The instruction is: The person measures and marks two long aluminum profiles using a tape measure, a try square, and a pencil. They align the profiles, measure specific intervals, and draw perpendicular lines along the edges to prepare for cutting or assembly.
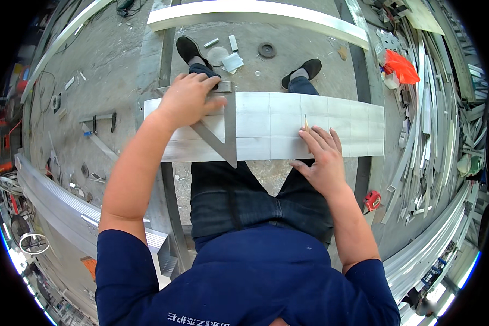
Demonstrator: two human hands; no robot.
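A silvery metal panel marked with a grid of thin lines lies crosswise in front of me. Across its left part rests a grey metal triangle square, its thick edge along the panel's far side. My left hand is on the square, fingers over its far left corner and thumb stretched toward the upright leg. On the panel's right half, my right hand lies palm down, fingers slightly bent. A pencil sticks out from between its fingers, tip pointing away from me; its rear part is hidden.
A long metal beam spans the far side. A red tape measure sits at the right on the frame. Long metal strips pile up beyond, with a red plastic bag. Aluminium profiles lie at the left.
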